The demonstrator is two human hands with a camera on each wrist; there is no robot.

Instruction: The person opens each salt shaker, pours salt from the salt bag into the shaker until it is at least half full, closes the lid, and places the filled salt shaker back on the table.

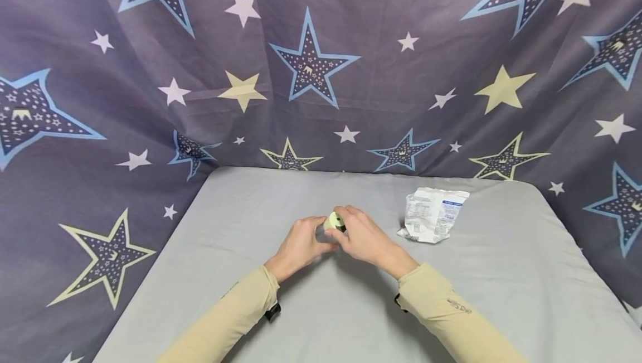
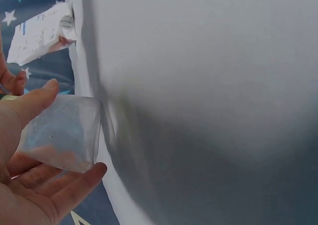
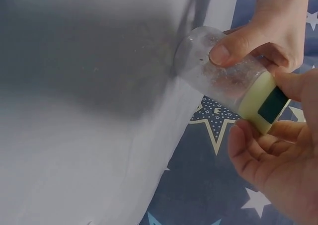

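Observation:
A small clear plastic jar (image 3: 196, 61) with a pale yellow-green lid (image 3: 252, 102) is held between both hands near the middle of the head view. My left hand (image 1: 300, 243) grips the jar's body, its thumb along one side and the fingers beneath in the left wrist view. On the lid, my right hand (image 1: 368, 240) has its thumb and fingers pinched round the rim. A dark green patch (image 3: 273, 105) marks the lid's side. Through the clear wall the jar shows no clear contents, only some small specks.
A crumpled white printed packet (image 1: 433, 215) lies on the grey cloth-covered surface (image 1: 341, 318), to the right of the hands. A dark star-patterned curtain (image 1: 371, 11) hangs behind and along both sides.

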